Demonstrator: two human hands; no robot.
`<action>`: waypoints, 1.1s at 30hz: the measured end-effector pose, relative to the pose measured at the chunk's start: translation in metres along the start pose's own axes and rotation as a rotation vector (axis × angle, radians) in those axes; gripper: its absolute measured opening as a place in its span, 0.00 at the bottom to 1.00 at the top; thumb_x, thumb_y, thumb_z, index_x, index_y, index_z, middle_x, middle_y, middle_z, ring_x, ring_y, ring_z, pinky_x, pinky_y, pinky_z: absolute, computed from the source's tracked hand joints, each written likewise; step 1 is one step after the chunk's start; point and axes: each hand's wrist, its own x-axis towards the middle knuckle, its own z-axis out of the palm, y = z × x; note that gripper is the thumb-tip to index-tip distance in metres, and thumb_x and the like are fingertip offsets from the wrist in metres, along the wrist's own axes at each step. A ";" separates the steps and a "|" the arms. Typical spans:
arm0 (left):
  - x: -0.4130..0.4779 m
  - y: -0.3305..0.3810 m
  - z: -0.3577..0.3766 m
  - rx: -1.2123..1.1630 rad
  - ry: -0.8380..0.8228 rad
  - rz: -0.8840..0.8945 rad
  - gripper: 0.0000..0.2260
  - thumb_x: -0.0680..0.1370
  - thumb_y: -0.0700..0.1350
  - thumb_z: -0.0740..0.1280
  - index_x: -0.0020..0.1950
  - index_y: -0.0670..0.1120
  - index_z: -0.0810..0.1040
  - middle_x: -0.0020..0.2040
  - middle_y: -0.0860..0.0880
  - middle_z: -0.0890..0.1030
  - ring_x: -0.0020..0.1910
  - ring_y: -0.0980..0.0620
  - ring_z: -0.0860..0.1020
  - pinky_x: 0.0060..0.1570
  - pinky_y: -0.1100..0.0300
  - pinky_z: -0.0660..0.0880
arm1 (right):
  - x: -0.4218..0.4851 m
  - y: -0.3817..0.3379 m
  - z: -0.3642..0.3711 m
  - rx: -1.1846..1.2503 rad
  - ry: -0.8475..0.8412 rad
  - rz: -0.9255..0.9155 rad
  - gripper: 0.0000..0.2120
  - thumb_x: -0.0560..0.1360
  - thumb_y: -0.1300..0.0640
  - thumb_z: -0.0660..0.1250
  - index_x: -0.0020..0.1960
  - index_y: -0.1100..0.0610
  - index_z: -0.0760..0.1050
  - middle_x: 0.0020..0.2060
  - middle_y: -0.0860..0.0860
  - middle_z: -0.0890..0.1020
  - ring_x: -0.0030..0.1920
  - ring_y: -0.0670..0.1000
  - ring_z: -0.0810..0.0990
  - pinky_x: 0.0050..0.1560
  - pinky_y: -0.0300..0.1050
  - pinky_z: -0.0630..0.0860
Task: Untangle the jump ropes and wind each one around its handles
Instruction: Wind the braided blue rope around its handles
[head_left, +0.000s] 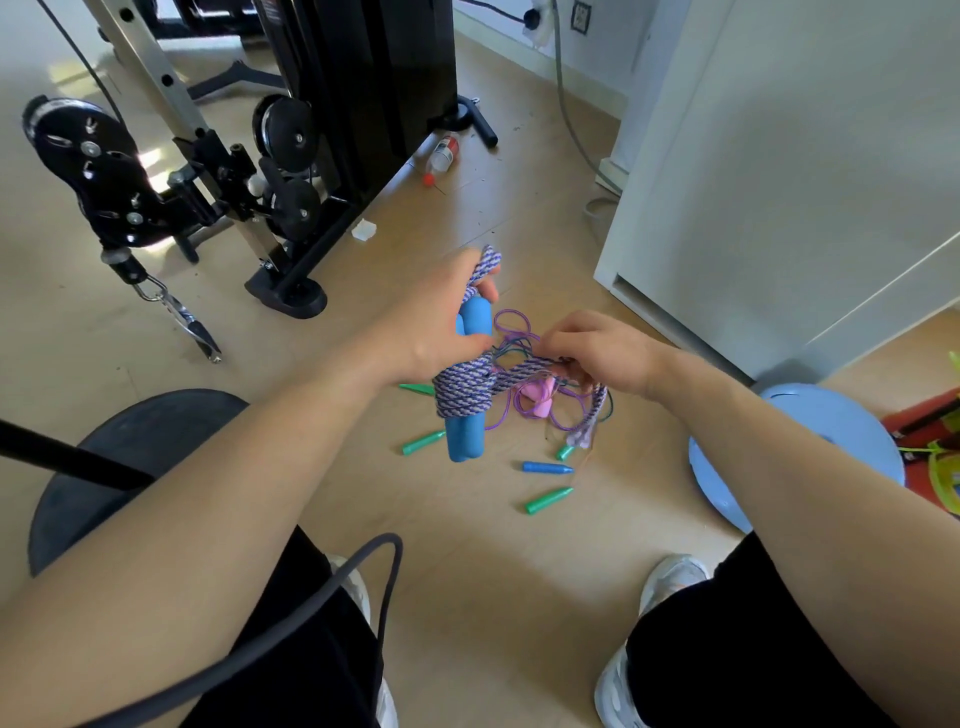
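Left hand (441, 317) grips blue handles (466, 436) — right hand (597, 353) pinches braided rope (519, 371)

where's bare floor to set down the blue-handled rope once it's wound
Bare floor lies between the two shoes, nearer than the green handle. Another open strip runs between the machine foot and the white cabinet, this side of the bottle. It is crowded beyond that handle: thin purple rope, pink handles and a small blue handle.
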 end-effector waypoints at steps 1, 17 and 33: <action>0.001 -0.001 0.002 0.046 0.006 0.007 0.19 0.73 0.38 0.71 0.60 0.43 0.69 0.58 0.51 0.75 0.55 0.50 0.75 0.47 0.68 0.69 | -0.001 -0.003 0.003 0.041 0.003 -0.009 0.17 0.79 0.59 0.62 0.31 0.57 0.70 0.23 0.47 0.70 0.26 0.49 0.64 0.30 0.43 0.63; 0.018 -0.005 0.009 -0.491 0.721 -0.299 0.23 0.73 0.39 0.72 0.64 0.46 0.66 0.57 0.52 0.76 0.55 0.59 0.76 0.61 0.61 0.73 | -0.032 -0.009 0.117 -0.120 0.265 -0.339 0.14 0.85 0.49 0.50 0.49 0.51 0.72 0.30 0.43 0.71 0.36 0.50 0.71 0.42 0.50 0.71; 0.006 -0.007 -0.015 -0.736 0.261 -0.246 0.23 0.74 0.36 0.72 0.66 0.47 0.69 0.54 0.54 0.78 0.49 0.55 0.79 0.43 0.60 0.78 | 0.003 0.014 0.018 -0.316 0.129 -0.111 0.19 0.81 0.46 0.62 0.36 0.57 0.75 0.27 0.52 0.75 0.28 0.45 0.66 0.33 0.46 0.66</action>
